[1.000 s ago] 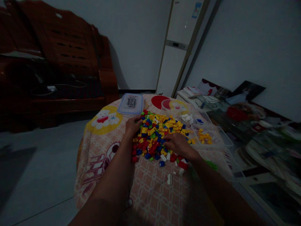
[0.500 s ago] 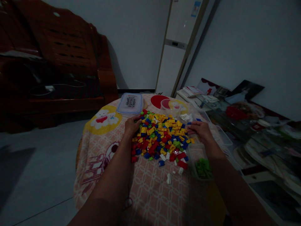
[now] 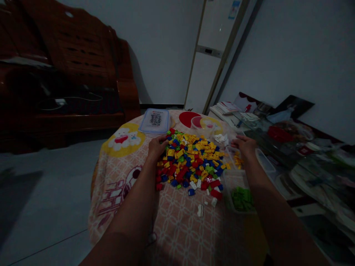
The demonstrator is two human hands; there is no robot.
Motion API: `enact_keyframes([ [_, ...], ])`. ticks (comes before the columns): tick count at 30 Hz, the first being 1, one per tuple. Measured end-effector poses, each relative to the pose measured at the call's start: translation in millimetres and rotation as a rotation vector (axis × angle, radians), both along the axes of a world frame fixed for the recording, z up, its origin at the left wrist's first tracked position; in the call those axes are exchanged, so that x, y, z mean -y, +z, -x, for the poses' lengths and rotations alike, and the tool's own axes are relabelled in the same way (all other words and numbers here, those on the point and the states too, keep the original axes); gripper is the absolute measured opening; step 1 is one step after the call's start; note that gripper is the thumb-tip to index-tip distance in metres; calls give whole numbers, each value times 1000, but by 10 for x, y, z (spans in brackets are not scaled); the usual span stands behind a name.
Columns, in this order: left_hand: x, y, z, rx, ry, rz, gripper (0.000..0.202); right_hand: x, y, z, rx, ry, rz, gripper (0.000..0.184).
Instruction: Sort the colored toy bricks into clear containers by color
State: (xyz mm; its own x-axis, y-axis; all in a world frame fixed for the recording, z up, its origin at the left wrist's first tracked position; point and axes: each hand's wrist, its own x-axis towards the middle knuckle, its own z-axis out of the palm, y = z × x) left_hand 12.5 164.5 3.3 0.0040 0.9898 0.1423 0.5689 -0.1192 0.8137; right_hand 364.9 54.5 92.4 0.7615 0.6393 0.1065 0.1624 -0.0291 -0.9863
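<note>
A heap of toy building bricks (image 3: 191, 159) in yellow, red, blue, green and white lies on the tablecloth. At the heap's left edge rests my left hand (image 3: 157, 146), fingers loosely bent, thumb apart, touching bricks without a visible grip. My right hand (image 3: 244, 145) hovers over the clear containers to the right of the heap, its fingers drawn together; whatever is at the fingertips is too dark to make out. Below its wrist, one clear plastic box (image 3: 226, 192) holds green bricks (image 3: 242, 199). Behind that, yellow bricks (image 3: 237, 160) sit in another container, partly hidden by my hand.
White bricks (image 3: 221, 138) lie in a clear container behind the heap. A blue-rimmed lidded box (image 3: 155, 121) stands at the back left, and a round clear tub (image 3: 198, 123) at the back. A cluttered glass table (image 3: 291, 162) adjoins on the right. Loose white pieces (image 3: 200, 210) lie in front.
My right hand, with a blue brick at its fingertips before, has moved right from the heap's edge to above the containers. The yellow bricks there now show. My left hand stays put.
</note>
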Motion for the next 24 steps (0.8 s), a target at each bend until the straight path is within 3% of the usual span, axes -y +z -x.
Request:
enact_keyframes([
  [5,14,11,-6,-5,15,10,36,264,-50,385,328,505,354,11],
  [9,31,40,-6,-23,17,21,36,396,-72,637,765,762,504,16],
  [12,41,54,-4,-24,20,28,36,415,-101,734,1019,786,589,19],
  [16,41,39,-2,-12,22,33,36,419,-138,753,1184,771,772,23],
  [24,35,12,5,8,3,3,39,464,-103,832,1173,817,779,27],
])
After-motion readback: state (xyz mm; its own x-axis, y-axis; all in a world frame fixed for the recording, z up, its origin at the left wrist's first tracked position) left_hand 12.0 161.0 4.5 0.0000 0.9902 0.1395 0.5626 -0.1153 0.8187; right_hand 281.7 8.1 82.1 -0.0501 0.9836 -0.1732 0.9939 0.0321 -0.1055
